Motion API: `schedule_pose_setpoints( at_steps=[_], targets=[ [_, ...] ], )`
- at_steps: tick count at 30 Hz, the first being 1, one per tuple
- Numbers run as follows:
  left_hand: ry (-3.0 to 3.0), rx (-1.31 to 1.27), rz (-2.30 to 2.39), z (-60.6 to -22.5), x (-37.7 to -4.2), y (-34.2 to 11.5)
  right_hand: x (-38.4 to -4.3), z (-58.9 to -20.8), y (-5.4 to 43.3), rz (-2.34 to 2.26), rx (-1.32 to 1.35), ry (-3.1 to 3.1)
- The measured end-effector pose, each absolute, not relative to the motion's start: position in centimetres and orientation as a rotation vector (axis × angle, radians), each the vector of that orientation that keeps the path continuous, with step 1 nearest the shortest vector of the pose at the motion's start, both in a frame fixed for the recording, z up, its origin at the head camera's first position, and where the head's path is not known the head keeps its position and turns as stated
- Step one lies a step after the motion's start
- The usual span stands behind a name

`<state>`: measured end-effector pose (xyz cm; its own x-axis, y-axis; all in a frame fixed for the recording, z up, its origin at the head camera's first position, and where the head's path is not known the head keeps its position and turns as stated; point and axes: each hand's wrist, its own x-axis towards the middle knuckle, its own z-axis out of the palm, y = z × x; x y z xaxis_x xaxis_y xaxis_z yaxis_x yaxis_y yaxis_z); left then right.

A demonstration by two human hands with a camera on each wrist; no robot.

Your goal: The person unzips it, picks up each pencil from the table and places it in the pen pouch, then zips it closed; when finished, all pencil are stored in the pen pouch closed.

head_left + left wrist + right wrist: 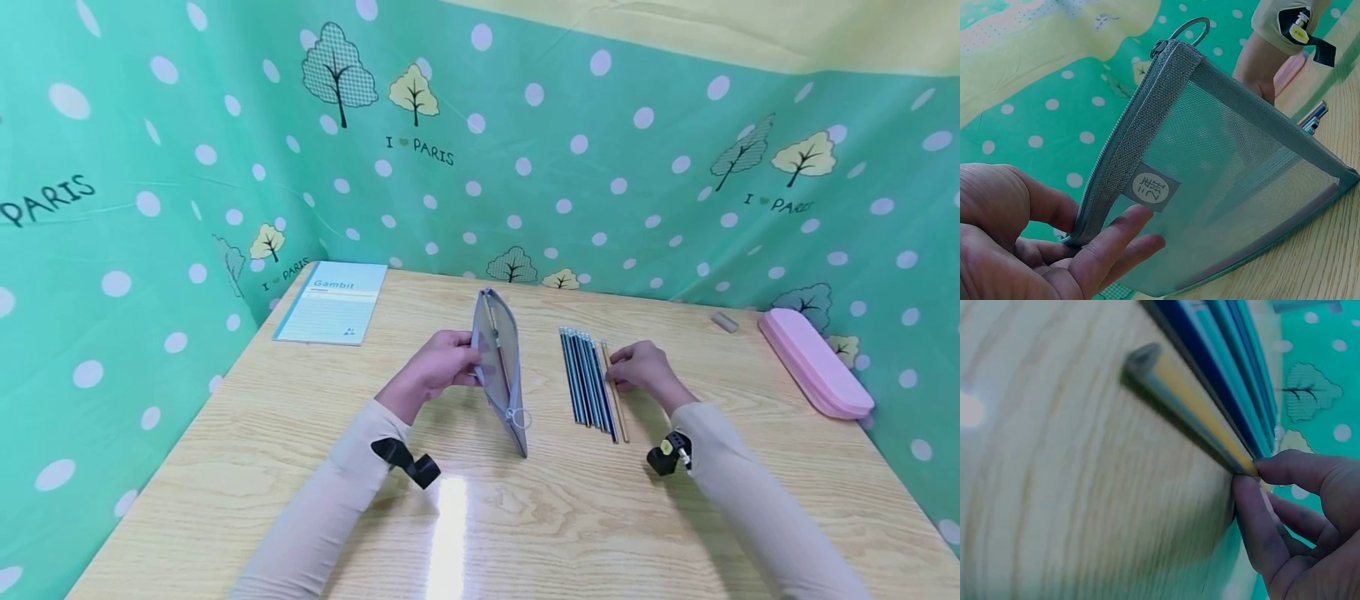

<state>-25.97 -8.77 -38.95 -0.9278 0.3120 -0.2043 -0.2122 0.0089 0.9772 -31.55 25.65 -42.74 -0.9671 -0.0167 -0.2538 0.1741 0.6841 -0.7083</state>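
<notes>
My left hand (pixel 441 362) grips a grey mesh zip pouch (pixel 1229 169) by its zippered edge, thumb on one side and fingers on the other. The pouch stands tilted above the table with its mouth parted; a slim reddish-brown stick (pixel 504 367) shows inside. A round white label (pixel 1150 188) sits near the zip. To the right, my right hand (pixel 643 371) pinches a yellow pencil (pixel 1194 409) between thumb and index finger. That pencil lies at the right side of a row of several blue and teal pencils (pixel 585 379), whose ends point towards me.
A light blue notebook (pixel 330 304) lies at the back left of the wooden table (pixel 300 433). At the back right are a small grey eraser (pixel 725 322) and a pink pencil case (pixel 813 362). A green dotted cloth (pixel 480 167) hangs behind and along both sides.
</notes>
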Motion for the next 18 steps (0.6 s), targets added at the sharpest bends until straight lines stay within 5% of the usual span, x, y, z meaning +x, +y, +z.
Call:
schedule_pose_setpoints(
  at_steps=[18],
  targets=[
    [1.935, 0.120, 1.996, -39.1, -26.0, -8.8, -31.5, -41.4, 28.0, -1.698, 0.051, 2.180]
  ],
)
